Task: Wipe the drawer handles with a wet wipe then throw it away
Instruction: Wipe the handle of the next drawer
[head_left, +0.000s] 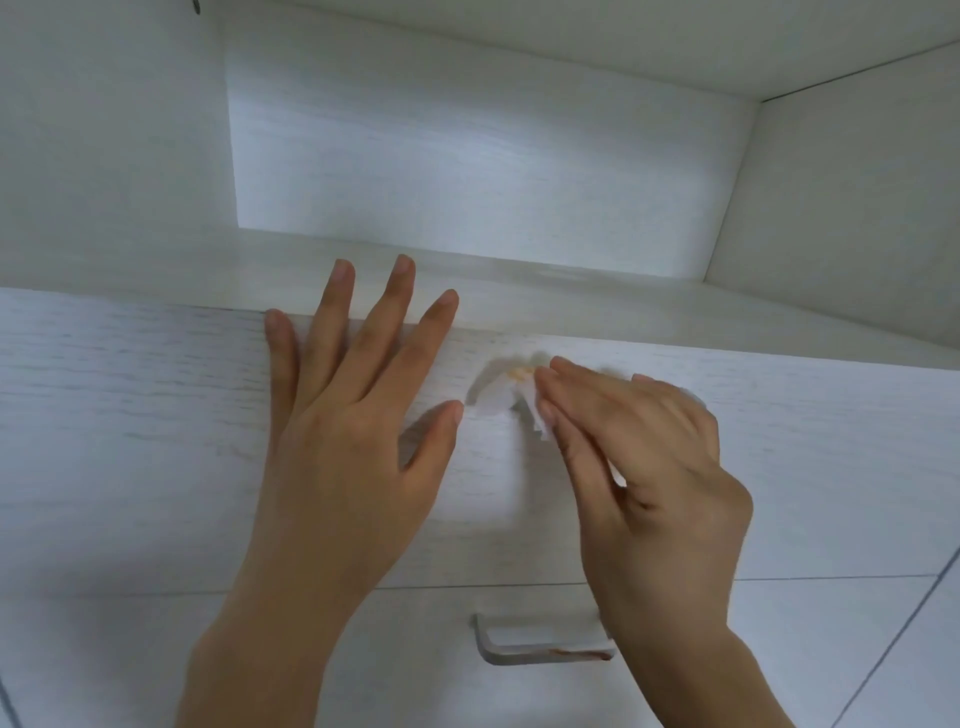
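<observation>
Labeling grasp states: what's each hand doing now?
Left hand: open, flat on the drawer front.
Right hand: pinching the wet wipe.

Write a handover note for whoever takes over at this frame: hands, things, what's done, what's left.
Left hand: flat on the upper drawer front, fingertips over its top edge, holding nothing.
Right hand: pinches the wet wipe and presses it on the upper drawer, apparently over its handle, which the wipe hides.
Lower drawer handle: bare, with a brownish mark on its front edge.
Done: upper handle wipe under way.
Left: finish it, wipe the lower handle, then throw the wipe away; no bin in view.
</observation>
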